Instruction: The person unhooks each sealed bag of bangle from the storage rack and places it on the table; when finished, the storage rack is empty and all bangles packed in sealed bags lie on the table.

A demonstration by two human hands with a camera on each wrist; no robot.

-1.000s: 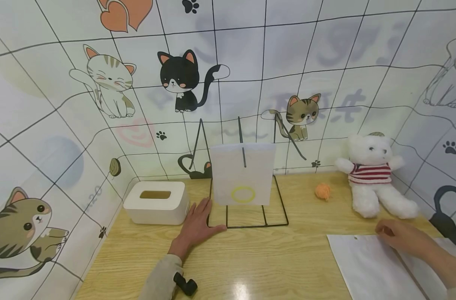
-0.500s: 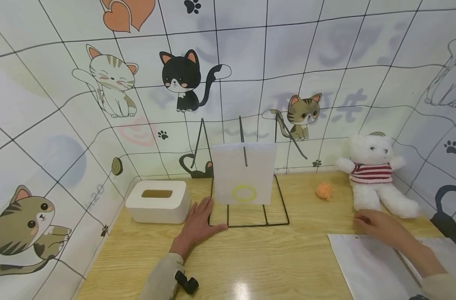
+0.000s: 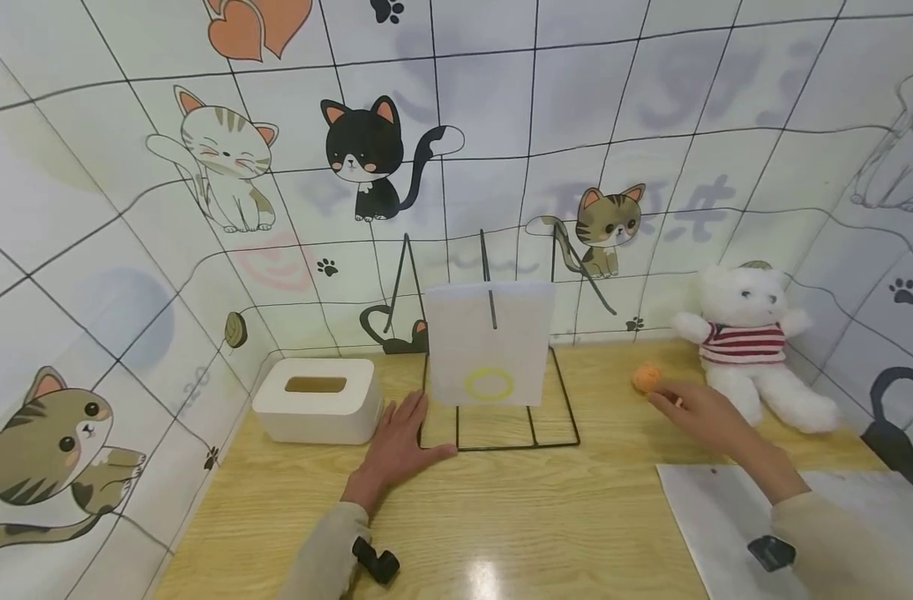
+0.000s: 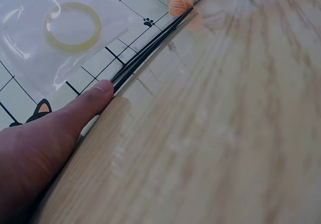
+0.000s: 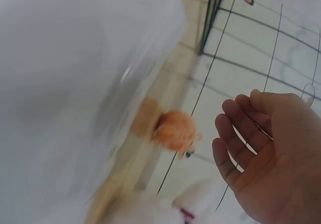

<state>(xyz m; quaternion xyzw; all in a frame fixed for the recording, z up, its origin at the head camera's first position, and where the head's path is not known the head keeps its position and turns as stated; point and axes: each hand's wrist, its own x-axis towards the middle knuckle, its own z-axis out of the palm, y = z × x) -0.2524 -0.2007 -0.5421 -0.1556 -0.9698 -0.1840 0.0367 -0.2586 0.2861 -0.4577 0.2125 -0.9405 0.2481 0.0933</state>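
Note:
My left hand [image 3: 399, 442] rests with spread fingers at the left front corner of a black wire rack [image 3: 516, 448]. Its thumb lies along the rack's front base wire in the left wrist view. From the rack's middle prong hangs a clear plastic bag [image 3: 456, 333] containing a yellow ring [image 3: 489, 384]. My right hand [image 3: 699, 412] hovers just in front of a small orange yarn ball [image 3: 646, 378]. In the right wrist view its fingers are loosely bent and hold nothing, apart from the ball.
A white tissue box [image 3: 317, 400] stands left of my left hand. A white teddy bear [image 3: 744, 346] in a striped shirt sits at the back right. White flat sheets [image 3: 719, 525], perhaps bags, lie at the right front. A cat-patterned wall [image 3: 501, 125] encloses the wooden table [image 3: 531, 517].
My right hand has left the white sheets and moved left and away from me, up to the orange yarn ball. My left hand has stayed on the rack's corner.

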